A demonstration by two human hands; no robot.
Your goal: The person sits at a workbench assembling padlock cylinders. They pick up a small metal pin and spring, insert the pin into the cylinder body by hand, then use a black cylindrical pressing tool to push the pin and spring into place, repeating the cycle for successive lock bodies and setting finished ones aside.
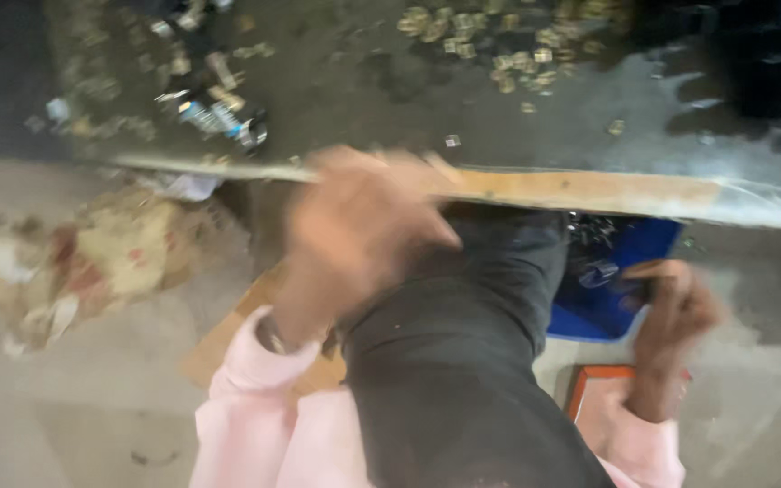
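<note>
Left hand was raised before the wooden front edge of the desk, motion-blurred; whether its grip was apart or together, cannot tell. Nothing seen in it. Right hand hung low beside the right thigh, its grip curled together at the rim of a blue bin under the desk; a small dark object seemed pinched there, too blurred to be sure. An orange-edged tray lay on the floor just below that wrist. Small brass-coloured metal pieces were scattered across the desk top, well apart from both hands. Crumpled paper lay on the floor to the left.
</note>
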